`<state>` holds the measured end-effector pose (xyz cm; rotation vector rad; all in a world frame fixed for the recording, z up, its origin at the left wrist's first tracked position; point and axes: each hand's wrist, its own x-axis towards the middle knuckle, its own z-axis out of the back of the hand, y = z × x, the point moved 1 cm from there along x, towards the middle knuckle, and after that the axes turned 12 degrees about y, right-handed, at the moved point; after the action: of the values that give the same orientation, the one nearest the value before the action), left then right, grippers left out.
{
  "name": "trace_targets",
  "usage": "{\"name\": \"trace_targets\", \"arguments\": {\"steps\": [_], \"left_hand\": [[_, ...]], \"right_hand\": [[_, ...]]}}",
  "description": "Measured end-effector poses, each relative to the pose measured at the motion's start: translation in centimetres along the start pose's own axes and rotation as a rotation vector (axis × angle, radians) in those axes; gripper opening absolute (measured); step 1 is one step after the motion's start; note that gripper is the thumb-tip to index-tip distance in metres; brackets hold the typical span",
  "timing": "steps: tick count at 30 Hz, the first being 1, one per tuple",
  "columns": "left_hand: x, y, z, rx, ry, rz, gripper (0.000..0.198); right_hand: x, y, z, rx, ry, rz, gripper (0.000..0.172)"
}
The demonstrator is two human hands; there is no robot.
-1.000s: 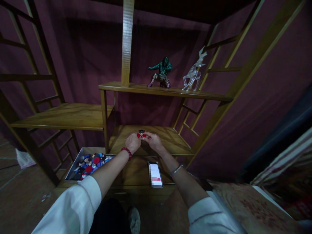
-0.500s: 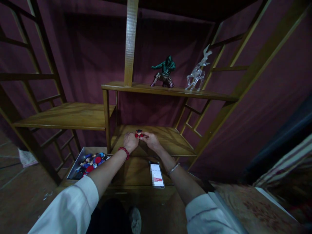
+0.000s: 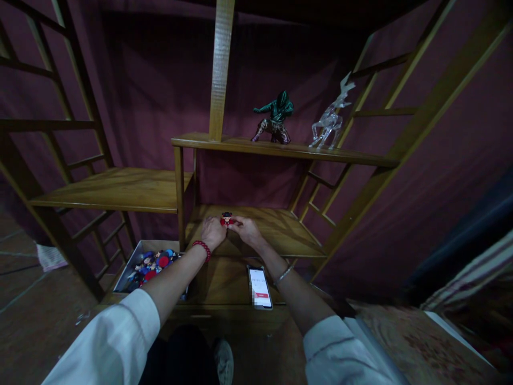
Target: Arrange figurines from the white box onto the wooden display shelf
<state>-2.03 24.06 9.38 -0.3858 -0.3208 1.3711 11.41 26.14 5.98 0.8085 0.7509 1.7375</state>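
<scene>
The left forearm (image 3: 176,283) is slanting from near left toward the middle of the scene, and the right forearm (image 3: 298,297) is slanting in from near right, the pair forming a wedge that is narrowing toward the hands. The left hand (image 3: 214,232) is showing its back, knuckles bending, most of its digits hiding from view. The right hand (image 3: 247,231) is sitting just beside it, its fingers (image 3: 237,220) pinching and pointing left; whether the two hands are touching is not showing clearly. Both wrists are wearing bracelets, and pale sleeves (image 3: 116,331) are covering the arms above the forearms.
</scene>
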Motion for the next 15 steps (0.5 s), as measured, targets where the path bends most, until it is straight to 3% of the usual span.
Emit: {"name": "trace_targets", "arguments": {"steps": [15], "left_hand": [[0.8,0.5,-1.1,0.068,-0.025,-0.038,0.028]], "right_hand": [[0.3,-1.4,-0.2,-0.06,-0.015,0.007,0.032]]}}
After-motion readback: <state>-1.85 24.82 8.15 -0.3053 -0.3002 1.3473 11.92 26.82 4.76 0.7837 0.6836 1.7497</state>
